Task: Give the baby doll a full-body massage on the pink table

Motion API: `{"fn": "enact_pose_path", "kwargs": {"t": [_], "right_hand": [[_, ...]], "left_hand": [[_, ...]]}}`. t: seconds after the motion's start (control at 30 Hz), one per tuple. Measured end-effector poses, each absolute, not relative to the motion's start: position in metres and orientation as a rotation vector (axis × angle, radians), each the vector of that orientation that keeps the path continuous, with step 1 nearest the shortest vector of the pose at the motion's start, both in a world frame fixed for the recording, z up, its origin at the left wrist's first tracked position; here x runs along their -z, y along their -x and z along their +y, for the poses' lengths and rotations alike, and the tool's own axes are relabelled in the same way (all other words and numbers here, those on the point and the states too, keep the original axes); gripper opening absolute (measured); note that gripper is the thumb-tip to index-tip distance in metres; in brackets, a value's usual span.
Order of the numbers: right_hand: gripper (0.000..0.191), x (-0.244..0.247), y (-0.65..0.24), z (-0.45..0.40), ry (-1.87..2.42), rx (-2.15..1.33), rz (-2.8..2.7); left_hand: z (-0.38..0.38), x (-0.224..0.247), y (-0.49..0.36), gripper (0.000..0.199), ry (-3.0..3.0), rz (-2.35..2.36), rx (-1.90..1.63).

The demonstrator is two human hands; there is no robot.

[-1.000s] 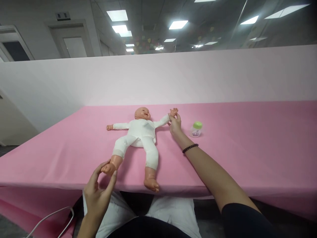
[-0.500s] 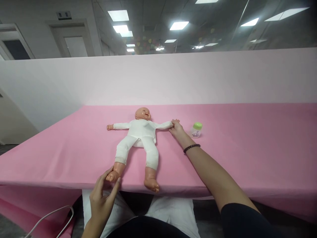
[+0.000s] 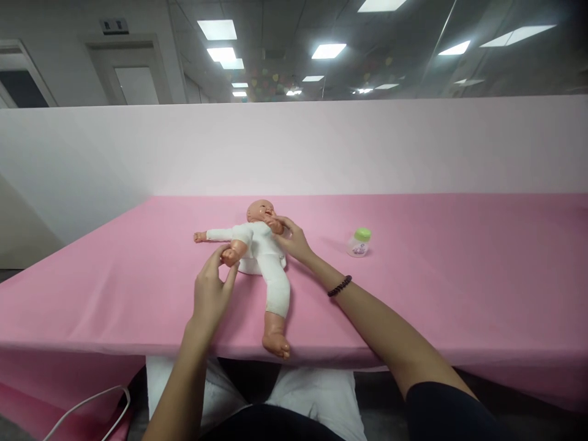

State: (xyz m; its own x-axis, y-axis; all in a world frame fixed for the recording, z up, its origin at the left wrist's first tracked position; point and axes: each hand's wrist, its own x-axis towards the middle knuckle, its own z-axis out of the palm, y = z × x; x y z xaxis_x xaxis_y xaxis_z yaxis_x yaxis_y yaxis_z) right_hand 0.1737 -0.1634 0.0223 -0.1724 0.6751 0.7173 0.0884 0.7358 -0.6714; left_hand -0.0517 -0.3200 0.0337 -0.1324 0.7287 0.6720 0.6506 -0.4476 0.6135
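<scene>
A baby doll [image 3: 264, 245] with a white cloth body lies on its back, head away from me, on the pink-covered table [image 3: 413, 282]. My left hand [image 3: 212, 285] grips the doll's foot [image 3: 233, 252] on the left side, and that leg is bent up toward the belly. With my right hand [image 3: 294, 240] I hold the doll's hand [image 3: 275, 225], folded in over the chest near its chin. The doll's other arm [image 3: 219, 234] stretches out to the left. Its other leg [image 3: 278, 300] lies straight toward the near edge.
A small clear jar [image 3: 359, 246] with a green lid stands right of the doll. Behind the table rises a white partition [image 3: 321, 147] with glass above. A white cable [image 3: 92, 398] hangs at the lower left, beside the pink cloth.
My left hand has pushed the doll's foot up and away from me, bending the leg. My right hand has brought the doll's arm from stretched out to across its chest.
</scene>
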Motion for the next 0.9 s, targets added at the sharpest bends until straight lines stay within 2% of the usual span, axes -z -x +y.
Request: {"fn": "enact_pose_path", "kwargs": {"t": [0.1, 0.2, 0.3, 0.53, 0.67, 0.77, 0.9], "right_hand": [[0.032, -0.016, -0.170, -0.167, 0.618, -0.495, -1.855], [0.033, -0.014, -0.171, -0.167, 0.620, -0.396, -1.925], [0.034, -0.015, -0.171, -0.167, 0.626, -0.437, -1.895], [0.050, -0.023, -0.184, -0.149, 0.608, -0.645, -1.451], [0.060, -0.021, -0.209, -0.124, 0.650, -0.723, -1.133], [0.054, -0.011, -0.231, -0.104, 0.819, -0.831, -0.848], [0.032, 0.013, -0.254, -0.085, 1.012, -0.936, -0.567]], "left_hand": [[-0.315, -0.029, 0.042, 0.035, -2.041, 1.555, -1.592], [-0.316, -0.025, 0.040, 0.035, -2.049, 1.558, -1.579], [-0.320, -0.027, 0.041, 0.035, -2.048, 1.556, -1.592], [-0.362, -0.030, 0.063, 0.031, -1.903, 1.633, -1.849], [-0.390, -0.017, 0.083, 0.029, -1.930, 1.703, -1.836], [-0.402, 0.000, 0.095, 0.030, -2.022, 1.744, -1.771], [-0.410, 0.026, 0.101, 0.031, -2.099, 1.767, -1.769]]}}
